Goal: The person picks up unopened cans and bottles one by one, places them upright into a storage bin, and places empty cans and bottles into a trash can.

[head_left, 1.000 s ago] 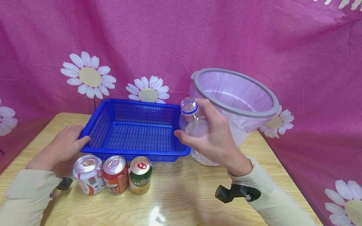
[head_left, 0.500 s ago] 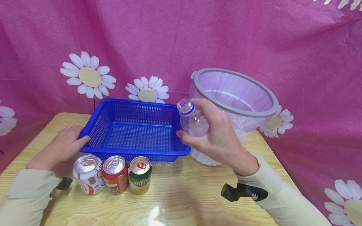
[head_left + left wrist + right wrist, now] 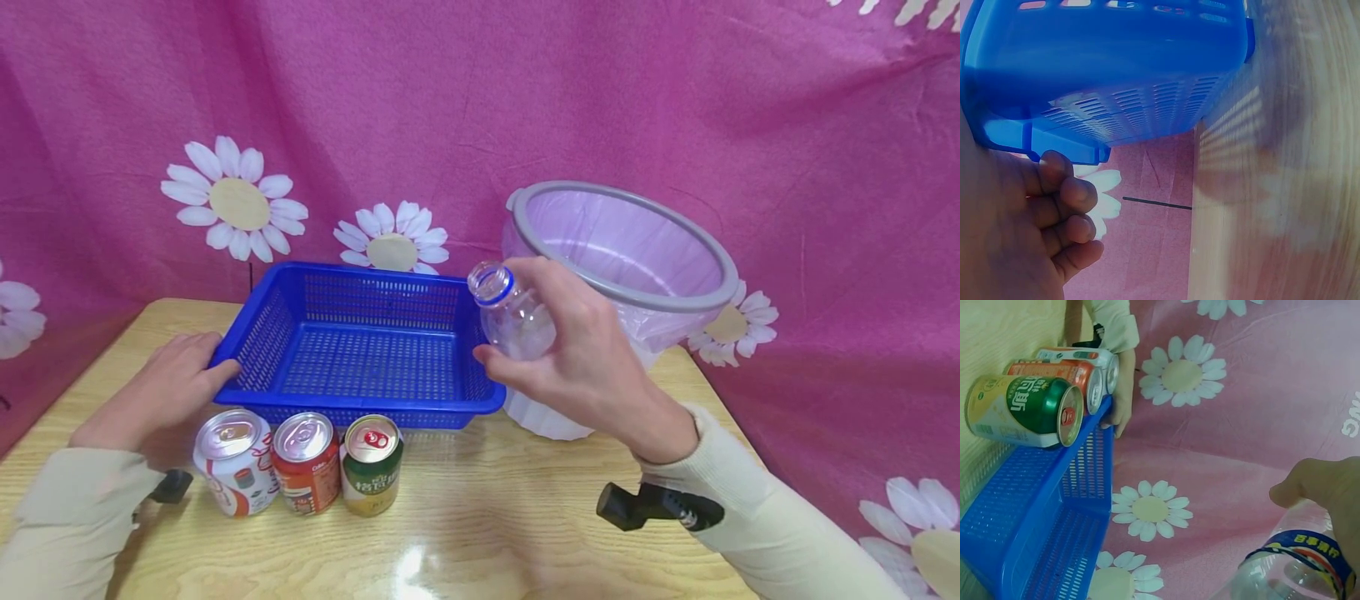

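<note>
My left hand (image 3: 157,387) grips the left rim of a blue perforated plastic basket (image 3: 360,408), thumb over the edge. The left wrist view shows its fingers (image 3: 1075,194) curled beneath the lip. In my right hand (image 3: 592,358) is a clear plastic bottle (image 3: 517,325), uncapped, with a blue ring at its neck. It is held near the basket's right end, in front of the bin, its mouth tilted slightly left. A blue band label (image 3: 1297,540) with yellow lettering shows on it in the right wrist view. The bottle's lower part is hidden by the hand.
A pale bin with a grey rim (image 3: 637,297) and a clear liner stands at the back right. Before the basket, a white can (image 3: 236,462), a red can (image 3: 306,467) and a green can (image 3: 371,467) stand in a row. A pink flowered cloth hangs behind the wooden table (image 3: 480,517).
My right forearm has shifted to the right, and the bottle's mouth has tipped a little leftward. My left hand, the basket and the cans have stayed put.
</note>
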Demonstrator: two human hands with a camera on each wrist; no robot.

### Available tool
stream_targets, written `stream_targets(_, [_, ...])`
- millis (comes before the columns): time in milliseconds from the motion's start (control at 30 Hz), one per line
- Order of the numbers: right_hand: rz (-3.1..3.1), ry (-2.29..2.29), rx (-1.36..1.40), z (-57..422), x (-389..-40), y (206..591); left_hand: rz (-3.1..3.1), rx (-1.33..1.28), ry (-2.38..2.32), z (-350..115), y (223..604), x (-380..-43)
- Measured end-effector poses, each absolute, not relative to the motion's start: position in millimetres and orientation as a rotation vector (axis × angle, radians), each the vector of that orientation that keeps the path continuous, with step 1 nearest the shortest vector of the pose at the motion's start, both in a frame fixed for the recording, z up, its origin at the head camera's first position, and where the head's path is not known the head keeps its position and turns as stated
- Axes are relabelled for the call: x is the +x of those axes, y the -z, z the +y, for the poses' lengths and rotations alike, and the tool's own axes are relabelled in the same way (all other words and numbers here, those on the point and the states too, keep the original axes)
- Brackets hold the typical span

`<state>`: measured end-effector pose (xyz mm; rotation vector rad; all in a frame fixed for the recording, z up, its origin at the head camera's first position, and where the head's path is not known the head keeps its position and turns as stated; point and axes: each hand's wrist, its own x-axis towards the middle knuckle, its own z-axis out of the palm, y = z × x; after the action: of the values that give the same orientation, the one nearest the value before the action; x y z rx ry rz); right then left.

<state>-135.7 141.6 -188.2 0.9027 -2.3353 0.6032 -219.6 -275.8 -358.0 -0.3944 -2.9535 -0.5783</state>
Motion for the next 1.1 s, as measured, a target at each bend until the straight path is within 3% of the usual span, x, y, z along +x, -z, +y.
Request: stream_targets(1100, [-2.292, -0.377, 1.100, 149, -137, 165, -2.924, -0.409, 0.602, -277, 360, -220])
